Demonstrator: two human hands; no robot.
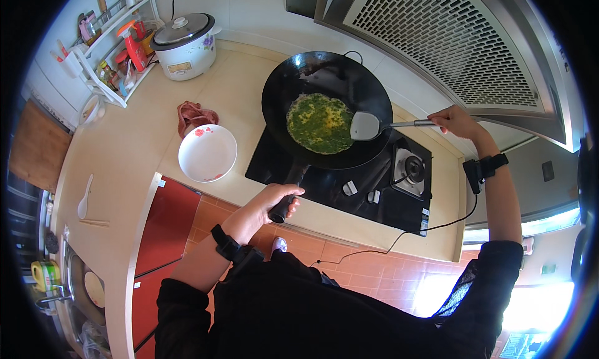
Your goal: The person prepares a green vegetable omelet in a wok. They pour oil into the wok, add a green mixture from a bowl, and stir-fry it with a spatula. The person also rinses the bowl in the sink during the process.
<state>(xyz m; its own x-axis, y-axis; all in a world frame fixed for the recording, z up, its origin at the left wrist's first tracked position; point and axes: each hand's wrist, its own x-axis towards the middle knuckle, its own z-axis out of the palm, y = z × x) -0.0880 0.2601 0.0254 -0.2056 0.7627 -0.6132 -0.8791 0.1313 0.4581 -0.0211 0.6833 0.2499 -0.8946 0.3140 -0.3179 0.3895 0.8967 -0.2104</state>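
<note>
My left hand (273, 203) is closed around the handle of a black wok (369, 80) on the gas hob. In the wok lies a flat, round green-and-yellow omelette (319, 123) that looks like egg with chopped greens. My right hand (452, 121) grips the handle of a metal spatula (365, 126). The spatula's blade is inside the wok, at the omelette's right edge. Left of the hob stands a white bowl (208, 153) with red flowers, beside a crumpled reddish cloth (196, 117).
A rice cooker (184, 48) and a white spice rack (91, 71) stand at the back left. The range hood (440, 45) hangs low above my right hand. A black cable (398, 237) runs from my right wrist strap past the counter's front edge. A spoon (84, 197) lies on the left counter.
</note>
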